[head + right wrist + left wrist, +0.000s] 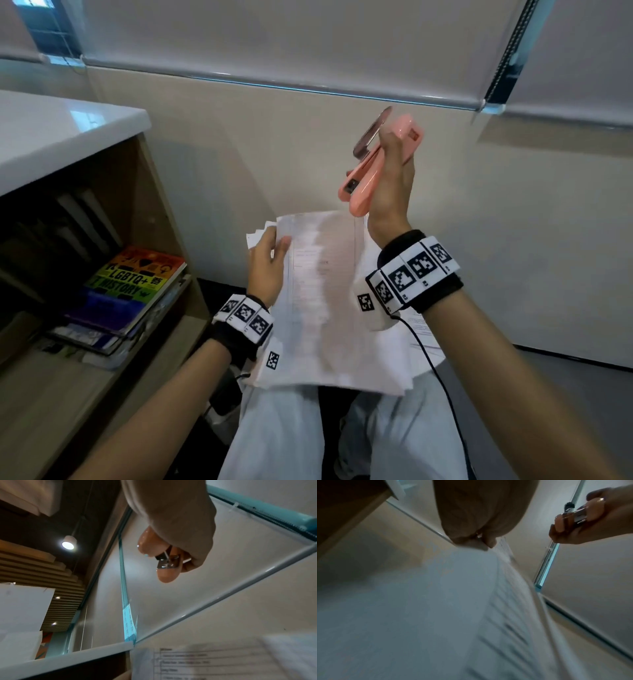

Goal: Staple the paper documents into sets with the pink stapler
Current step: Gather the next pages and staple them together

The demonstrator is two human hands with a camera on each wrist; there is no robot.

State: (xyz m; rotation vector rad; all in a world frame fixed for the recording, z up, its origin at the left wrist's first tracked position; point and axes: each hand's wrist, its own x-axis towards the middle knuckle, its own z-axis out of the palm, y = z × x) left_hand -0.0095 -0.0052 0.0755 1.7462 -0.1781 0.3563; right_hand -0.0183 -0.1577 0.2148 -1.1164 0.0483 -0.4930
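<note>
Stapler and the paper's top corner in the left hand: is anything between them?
Nothing; head view shows only bare wall between the stapler and the paper.

Pink stapler looks like glossy smooth plastic with shiny metal bits, papers are thin matt sheets, and the shelf is matt wood under a glossy white top.

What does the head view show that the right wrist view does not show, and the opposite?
Only the head view shows the left hand pinching the papers' top left corner, the books on the shelf, and both wristbands. Only the right wrist view shows the ceiling lamp and the stapler's metal underside. Both show the right hand gripping the pink stapler above the papers.
</note>
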